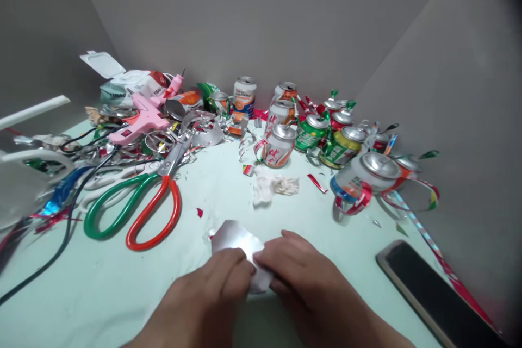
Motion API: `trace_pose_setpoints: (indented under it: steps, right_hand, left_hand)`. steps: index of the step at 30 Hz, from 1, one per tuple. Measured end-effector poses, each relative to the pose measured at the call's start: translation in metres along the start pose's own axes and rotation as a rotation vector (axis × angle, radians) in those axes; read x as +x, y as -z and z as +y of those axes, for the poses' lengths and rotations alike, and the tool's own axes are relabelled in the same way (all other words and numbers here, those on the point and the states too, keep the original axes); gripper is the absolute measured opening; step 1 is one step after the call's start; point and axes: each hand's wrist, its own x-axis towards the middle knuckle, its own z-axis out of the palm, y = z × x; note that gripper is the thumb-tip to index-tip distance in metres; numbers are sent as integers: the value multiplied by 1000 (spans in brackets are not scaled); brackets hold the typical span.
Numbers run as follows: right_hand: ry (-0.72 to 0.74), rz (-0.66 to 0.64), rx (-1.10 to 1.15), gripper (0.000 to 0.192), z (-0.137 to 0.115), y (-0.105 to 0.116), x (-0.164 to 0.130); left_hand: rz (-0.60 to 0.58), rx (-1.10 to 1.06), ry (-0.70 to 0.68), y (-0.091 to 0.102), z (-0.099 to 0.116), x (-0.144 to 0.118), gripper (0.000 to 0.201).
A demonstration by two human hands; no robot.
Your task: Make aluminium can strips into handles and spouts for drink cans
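A small silvery metal sheet [234, 235] with angled edges, plain side up, lies between my hands at the front of the table. My left hand [216, 283] has its fingers closed on the sheet's near left part. From the other side my right hand [299, 272] grips the near right edge, thumb and fingers pressed against it. Both hands hide the lower part of the sheet. Beyond it lies a crumpled white tissue [265, 187]. Left of the sheet rest scissors [153, 212] with one green and one red handle, blades pointing away.
A pink glue gun [147, 117] sits on a heap of metal scraps at the left, its black cable [69, 234] running forward. Several cut-down drink cans [279, 147] stand at the back and right. A phone [432, 288] lies at the right; a wipes pack [130, 87] stands back left.
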Motion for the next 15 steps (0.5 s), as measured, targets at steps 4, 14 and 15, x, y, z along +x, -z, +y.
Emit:
trace_pose_setpoints:
  steps: [4, 14, 15]
  right_hand:
    - [30, -45, -36, 27, 0, -5, -5]
    - [125, 110, -44, 23, 5, -13, -6]
    - [124, 120, -51, 22, 6, -14, -6]
  left_hand:
    - [60, -227, 259, 31, 4, 10, 27]
    - [-153, -158, 138, 44, 5, 20, 29]
    - [-164, -142, 115, 43, 6, 19, 30]
